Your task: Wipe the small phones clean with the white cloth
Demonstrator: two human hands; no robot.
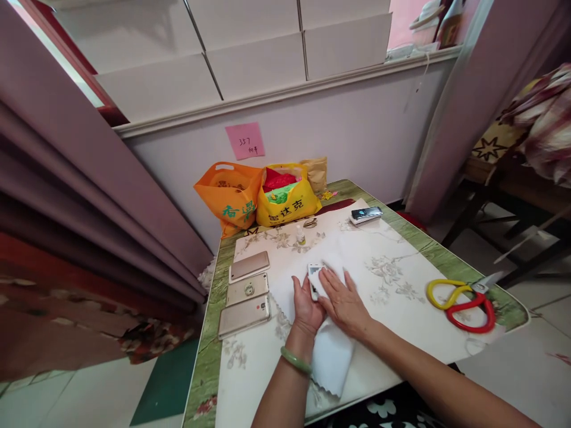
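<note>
My left hand (307,309) is closed around a small white phone (314,272), its thumb raised at the left side. Across the phone lies my right hand (341,300), fingers stretched flat and covering much of it. A white cloth (332,359) with a zigzag edge spreads under and around both hands; whether some of it is between my right fingers and the phone, I cannot tell. Left of the hands, several phones rest in a column: a rose-gold one (250,265), a gold one with a ring (247,289) and another gold one (245,316).
Big scissors (470,297) with yellow and red handles lie at the right edge. A small bottle (300,235) stands beyond the hands. At the back are an orange bag (229,196), a yellow bag (289,199) and a dark phone (366,213) on a white object.
</note>
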